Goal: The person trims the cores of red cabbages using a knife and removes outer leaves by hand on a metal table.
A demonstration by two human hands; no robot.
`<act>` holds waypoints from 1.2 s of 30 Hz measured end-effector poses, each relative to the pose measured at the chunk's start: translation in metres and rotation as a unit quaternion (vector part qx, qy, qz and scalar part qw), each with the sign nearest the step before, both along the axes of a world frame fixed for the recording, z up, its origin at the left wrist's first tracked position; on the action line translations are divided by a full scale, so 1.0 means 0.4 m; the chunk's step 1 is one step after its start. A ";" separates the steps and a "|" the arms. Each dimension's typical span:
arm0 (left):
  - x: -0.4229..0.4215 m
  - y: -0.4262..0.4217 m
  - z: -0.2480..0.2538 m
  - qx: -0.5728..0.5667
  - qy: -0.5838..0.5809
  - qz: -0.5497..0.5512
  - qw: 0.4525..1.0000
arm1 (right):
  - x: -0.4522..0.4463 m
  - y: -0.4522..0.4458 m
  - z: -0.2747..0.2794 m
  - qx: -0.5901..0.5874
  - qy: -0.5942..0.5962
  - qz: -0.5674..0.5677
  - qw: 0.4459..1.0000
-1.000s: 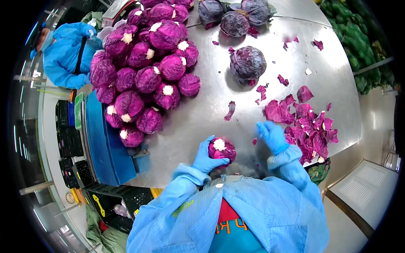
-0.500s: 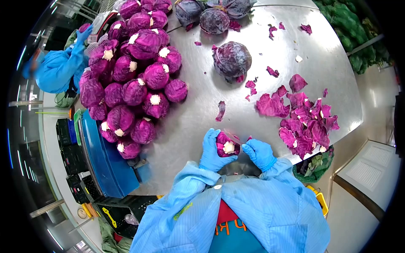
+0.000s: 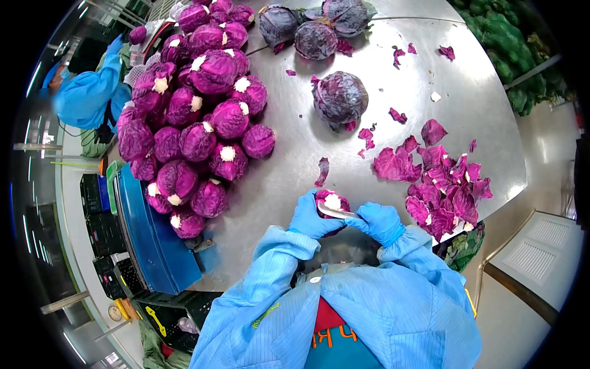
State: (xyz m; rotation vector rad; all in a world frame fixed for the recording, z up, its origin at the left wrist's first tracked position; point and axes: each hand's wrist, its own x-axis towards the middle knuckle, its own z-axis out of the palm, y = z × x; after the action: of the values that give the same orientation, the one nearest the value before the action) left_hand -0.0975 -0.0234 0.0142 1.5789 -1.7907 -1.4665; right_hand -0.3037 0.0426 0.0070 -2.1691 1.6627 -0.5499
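Low on the steel table, my left hand (image 3: 309, 216), in a blue glove, is wrapped round a small red cabbage (image 3: 342, 200) with its white stem end facing up. My right hand (image 3: 379, 222), gloved as well, grips a knife (image 3: 335, 212). Its blade lies across the cabbage just below the white stem. Beyond my hands a large dark red cabbage (image 3: 340, 98) rests on the table with its dull outer leaves on. A curled leaf scrap (image 3: 322, 172) lies between that one and my hands.
A tall heap of trimmed red cabbages (image 3: 196, 140) stands at left. Several untrimmed ones (image 3: 315, 40) sit at the far edge. Cut leaves (image 3: 444, 197) are piled at right. A blue bin (image 3: 153, 234) adjoins the table, and a person in blue (image 3: 89, 98) is at far left.
The knife blade has come across the cabbage under the stem, and my right hand has moved slightly left toward it. The person at left has shifted an arm away from a cabbage.
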 end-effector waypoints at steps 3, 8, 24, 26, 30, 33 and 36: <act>-0.014 -0.038 0.027 0.065 -0.030 -0.043 0.996 | -0.004 -0.018 0.011 0.029 -0.002 -0.022 0.999; -0.038 -0.017 0.020 0.028 -0.175 -0.050 0.983 | -0.011 -0.084 0.010 0.171 -0.007 -0.108 0.979; 0.007 -0.029 0.027 0.073 0.100 -0.043 0.991 | -0.001 -0.023 -0.056 0.139 -0.186 0.007 0.973; 0.009 -0.033 0.033 0.080 0.086 -0.056 0.992 | -0.014 -0.039 -0.075 0.157 -0.200 0.039 0.966; 0.003 -0.031 0.031 0.036 0.031 -0.051 0.998 | -0.016 -0.070 -0.081 0.157 -0.140 0.052 0.976; 0.005 -0.036 -0.006 0.008 -0.037 -0.058 0.998 | -0.004 -0.081 -0.052 0.183 -0.068 0.022 0.980; 0.004 -0.054 -0.012 0.030 0.006 -0.099 0.995 | 0.023 -0.083 -0.014 0.240 -0.006 -0.026 0.970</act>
State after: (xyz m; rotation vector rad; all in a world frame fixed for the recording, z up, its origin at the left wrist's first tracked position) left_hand -0.0960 -0.0451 0.0096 1.4506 -1.9608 -1.6285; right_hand -0.2943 0.0093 0.0015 -1.7711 1.6432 -0.1456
